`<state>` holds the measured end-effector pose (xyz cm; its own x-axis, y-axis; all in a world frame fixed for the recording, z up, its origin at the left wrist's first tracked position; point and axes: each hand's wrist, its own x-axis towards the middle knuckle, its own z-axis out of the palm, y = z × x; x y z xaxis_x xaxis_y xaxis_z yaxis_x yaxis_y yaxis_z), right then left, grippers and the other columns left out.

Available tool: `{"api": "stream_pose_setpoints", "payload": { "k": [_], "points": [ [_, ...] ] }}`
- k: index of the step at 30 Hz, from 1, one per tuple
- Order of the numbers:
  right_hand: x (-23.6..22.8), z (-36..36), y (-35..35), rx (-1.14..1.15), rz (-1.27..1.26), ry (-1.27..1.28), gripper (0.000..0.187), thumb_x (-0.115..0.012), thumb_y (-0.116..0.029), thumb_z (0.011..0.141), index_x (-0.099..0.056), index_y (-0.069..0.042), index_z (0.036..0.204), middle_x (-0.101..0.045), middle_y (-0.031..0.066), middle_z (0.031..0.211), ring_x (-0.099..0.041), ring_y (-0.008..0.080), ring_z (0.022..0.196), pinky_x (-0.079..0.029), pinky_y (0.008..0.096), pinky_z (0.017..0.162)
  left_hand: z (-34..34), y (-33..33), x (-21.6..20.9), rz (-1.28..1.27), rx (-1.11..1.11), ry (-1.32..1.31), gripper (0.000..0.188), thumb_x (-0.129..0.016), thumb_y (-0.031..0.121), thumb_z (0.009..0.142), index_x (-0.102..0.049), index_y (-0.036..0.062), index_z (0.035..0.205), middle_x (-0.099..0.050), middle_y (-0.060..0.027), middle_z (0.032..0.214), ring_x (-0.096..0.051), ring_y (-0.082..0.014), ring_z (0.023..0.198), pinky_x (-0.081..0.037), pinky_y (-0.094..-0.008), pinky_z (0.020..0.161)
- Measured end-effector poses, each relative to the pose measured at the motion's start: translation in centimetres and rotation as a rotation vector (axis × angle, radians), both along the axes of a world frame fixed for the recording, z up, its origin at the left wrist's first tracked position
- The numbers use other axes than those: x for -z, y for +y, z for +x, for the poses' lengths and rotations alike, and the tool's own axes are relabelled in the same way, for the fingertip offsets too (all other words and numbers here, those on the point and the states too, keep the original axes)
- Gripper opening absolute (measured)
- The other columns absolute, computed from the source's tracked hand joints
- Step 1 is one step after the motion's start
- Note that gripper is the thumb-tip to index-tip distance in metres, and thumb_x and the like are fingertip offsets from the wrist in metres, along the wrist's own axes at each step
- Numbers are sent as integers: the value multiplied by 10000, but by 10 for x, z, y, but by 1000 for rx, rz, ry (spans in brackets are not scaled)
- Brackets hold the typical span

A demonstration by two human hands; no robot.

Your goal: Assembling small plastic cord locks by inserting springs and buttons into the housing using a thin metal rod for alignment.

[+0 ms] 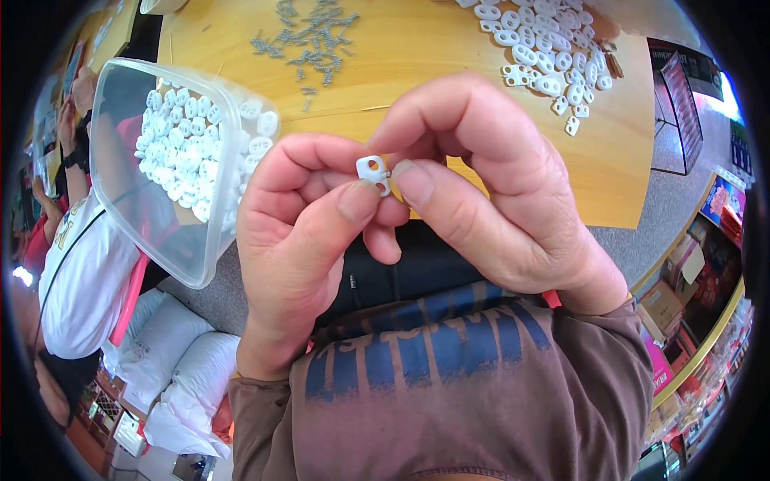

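A small white plastic piece with two round holes (370, 170) is pinched between the thumb and fingers of my left hand (301, 216). From the other side, my right hand (489, 188) closes thumb and forefinger at its edge. A tiny grey bit, which looks like a small metal spring (388, 174), shows at the right thumb tip, against the piece; the fingers hide most of it. Both hands are raised over the near edge of the wooden table (241, 48). Loose small metal springs (317, 40) lie scattered at the table's far middle.
At the left, a clear plastic tub (220, 160) tilts over the table edge, with many white pieces inside. A heap of white oval pieces (545, 40) covers the far right. Another person (84, 272) is at the left, near stuffed white sacks (172, 349). Shelves with boxes (674, 297) stand right.
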<state>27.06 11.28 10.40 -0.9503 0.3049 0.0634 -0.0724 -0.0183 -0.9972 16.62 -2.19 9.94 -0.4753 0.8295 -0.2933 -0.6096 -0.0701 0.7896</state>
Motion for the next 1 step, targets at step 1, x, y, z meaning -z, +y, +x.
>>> {"api": "stream_pose_setpoints", "payload": {
  "k": [1],
  "points": [
    [-1,1,2,-20,-5,-12,177,-476,-10,839,-472,30,1011,-537,84,894,-547,106,763,-445,223,688,-1,0,0,5,13,-32,191,-545,35,820,-482,-33,987,-618,-147,806,-606,-146,650,-505,-217,523]
  ]
}}
